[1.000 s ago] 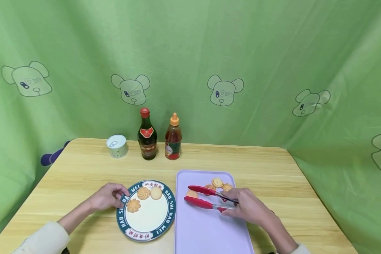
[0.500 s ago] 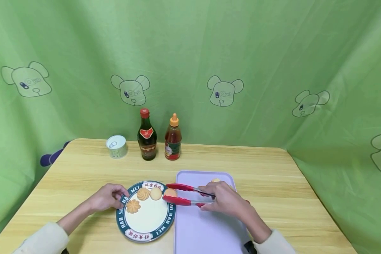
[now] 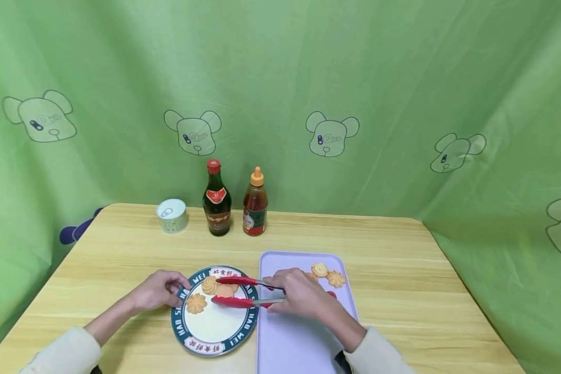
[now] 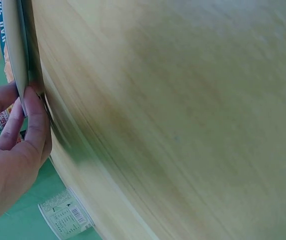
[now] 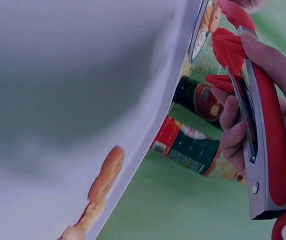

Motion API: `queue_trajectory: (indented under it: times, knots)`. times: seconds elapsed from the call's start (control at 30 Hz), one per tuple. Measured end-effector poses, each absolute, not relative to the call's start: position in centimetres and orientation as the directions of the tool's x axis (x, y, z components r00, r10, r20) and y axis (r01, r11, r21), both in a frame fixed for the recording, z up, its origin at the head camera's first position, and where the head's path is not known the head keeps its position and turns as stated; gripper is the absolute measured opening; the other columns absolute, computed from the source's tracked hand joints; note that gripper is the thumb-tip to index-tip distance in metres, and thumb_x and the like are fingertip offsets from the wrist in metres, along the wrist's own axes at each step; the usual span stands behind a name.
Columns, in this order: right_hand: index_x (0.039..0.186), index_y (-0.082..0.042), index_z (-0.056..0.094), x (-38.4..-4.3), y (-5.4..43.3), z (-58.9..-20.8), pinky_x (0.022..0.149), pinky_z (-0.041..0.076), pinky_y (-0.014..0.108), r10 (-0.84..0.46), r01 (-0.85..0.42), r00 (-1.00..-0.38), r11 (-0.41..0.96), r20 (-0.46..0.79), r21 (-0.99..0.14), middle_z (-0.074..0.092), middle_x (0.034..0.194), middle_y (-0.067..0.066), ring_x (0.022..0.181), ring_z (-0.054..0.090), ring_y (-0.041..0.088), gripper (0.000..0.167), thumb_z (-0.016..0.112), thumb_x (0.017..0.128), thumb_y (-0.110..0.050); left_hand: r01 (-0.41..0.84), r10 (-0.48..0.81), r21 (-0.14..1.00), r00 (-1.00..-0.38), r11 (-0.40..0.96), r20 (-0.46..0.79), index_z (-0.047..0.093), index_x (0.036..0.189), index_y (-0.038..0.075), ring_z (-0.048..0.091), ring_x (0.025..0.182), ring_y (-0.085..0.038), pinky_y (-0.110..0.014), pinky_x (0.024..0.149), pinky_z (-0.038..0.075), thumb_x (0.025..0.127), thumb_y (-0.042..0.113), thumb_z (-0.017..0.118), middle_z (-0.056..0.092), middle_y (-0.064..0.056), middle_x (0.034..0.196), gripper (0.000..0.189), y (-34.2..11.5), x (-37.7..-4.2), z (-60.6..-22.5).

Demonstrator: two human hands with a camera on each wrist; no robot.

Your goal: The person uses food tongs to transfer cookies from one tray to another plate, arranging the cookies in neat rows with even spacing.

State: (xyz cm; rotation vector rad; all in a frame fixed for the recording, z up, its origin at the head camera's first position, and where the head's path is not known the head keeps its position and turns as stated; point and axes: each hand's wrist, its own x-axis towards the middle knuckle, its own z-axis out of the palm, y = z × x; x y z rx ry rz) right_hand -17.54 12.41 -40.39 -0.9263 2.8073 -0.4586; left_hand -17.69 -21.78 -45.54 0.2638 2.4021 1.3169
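Observation:
My left hand [image 3: 158, 291] pinches the left rim of a round plate [image 3: 210, 349] with a dark green, lettered border; in the left wrist view the thumb and fingers clasp its edge. Red-tipped tongs [image 3: 243, 303] are gripped in my right hand [image 3: 299, 293], and their tips reach over the plate. Between the tips is a round cookie [image 3: 224, 291], over or against another plain cookie that is partly hidden. A swirl cookie [image 3: 209, 284] and a flower-shaped cookie [image 3: 196, 303] lie on the plate. In the right wrist view the tongs [image 5: 268, 130] show their metal hinge end.
A lilac tray [image 3: 304, 343] right of the plate bears several cookies [image 3: 335, 279] near its far right corner. Behind stand a can [image 3: 172, 215], a dark red-capped bottle [image 3: 217, 202] and a sauce bottle [image 3: 255, 205]. A green curtain [image 3: 280, 78] hangs behind the table.
My right hand has moved left with the tongs, carrying a round cookie from the tray to over the plate. My left hand stays at the plate's rim.

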Motion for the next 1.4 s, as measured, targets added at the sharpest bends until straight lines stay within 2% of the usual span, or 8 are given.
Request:
queue_trajectory:
  times: [0.13, 0.27, 0.63, 0.93, 1.2, 1.4]
  knots:
    - [0.123, -0.014, 0.064, -17.4, 11.7, -40.4, 0.068, 0.047, 0.018, -0.61, -0.559, -0.79, 0.758, -0.061, -0.335, 0.07, 0.11, 0.001, 0.08, 0.053, 0.006, 0.057, 0.08, 0.073, -0.035, -0.021, 0.344, 0.841, -0.907, 0.54, -0.244, 0.064, 0.102, -0.002, 0.053, 0.08, -0.019, -0.023, 0.068, 0.05, 0.067, -0.004, 0.074, 0.059, -0.009, 0.09, 0.037, -21.8, -17.7, -45.6]
    - [0.123, -0.014, 0.064, -17.3, 11.2, -40.5, 0.063, 0.042, 0.017, -0.614, -0.557, -0.786, 0.754, -0.071, -0.347, 0.07, 0.109, 0.001, 0.076, 0.051, 0.006, 0.057, 0.081, 0.072, -0.033, -0.017, 0.351, 0.847, -0.906, 0.531, -0.238, 0.063, 0.102, -0.003, 0.053, 0.079, -0.019, -0.023, 0.067, 0.05, 0.067, -0.004, 0.073, 0.059, -0.009, 0.089, 0.037, -21.8, -17.7, -45.6]
    - [0.125, -0.015, 0.063, -17.0, 11.2, -40.6, 0.069, 0.048, 0.018, -0.618, -0.564, -0.782, 0.758, -0.083, -0.328, 0.069, 0.111, 0.0, 0.08, 0.053, 0.005, 0.062, 0.082, 0.069, -0.034, -0.021, 0.347, 0.844, -0.906, 0.535, -0.242, 0.063, 0.103, -0.003, 0.054, 0.082, -0.019, -0.023, 0.069, 0.05, 0.067, -0.004, 0.073, 0.06, -0.009, 0.091, 0.037, -21.8, -17.6, -45.3]
    - [0.126, -0.017, 0.062, -16.7, 13.0, -39.9, 0.064, 0.044, 0.018, -0.568, -0.496, -0.817, 0.782, -0.102, -0.377, 0.068, 0.112, 0.0, 0.078, 0.051, 0.007, 0.063, 0.082, 0.069, -0.036, -0.006, 0.358, 0.851, -0.906, 0.526, -0.227, 0.063, 0.103, -0.003, 0.053, 0.08, -0.019, -0.022, 0.067, 0.049, 0.067, -0.003, 0.074, 0.059, -0.009, 0.088, 0.037, -21.8, -17.7, -45.4]
    - [0.125, -0.014, 0.063, -16.6, 15.9, -39.5, 0.064, 0.042, 0.02, -0.554, -0.496, -0.83, 0.784, -0.059, -0.374, 0.069, 0.111, 0.0, 0.079, 0.052, 0.012, 0.066, 0.083, 0.067, -0.038, -0.008, 0.355, 0.853, -0.907, 0.521, -0.225, 0.063, 0.102, -0.004, 0.053, 0.079, -0.019, -0.022, 0.066, 0.05, 0.065, -0.004, 0.073, 0.058, -0.009, 0.087, 0.038, -21.8, -17.7, -45.4]
    - [0.121, -0.013, 0.065, -16.4, 18.5, -39.8, 0.081, 0.051, 0.034, -0.54, -0.522, -0.84, 0.785, 0.043, -0.332, 0.069, 0.113, 0.002, 0.099, 0.063, 0.017, 0.066, 0.086, 0.063, -0.036, -0.013, 0.352, 0.853, -0.907, 0.522, -0.229, 0.063, 0.102, -0.004, 0.053, 0.079, -0.019, -0.022, 0.066, 0.05, 0.065, -0.005, 0.072, 0.059, -0.009, 0.088, 0.038, -21.8, -17.7, -45.4]
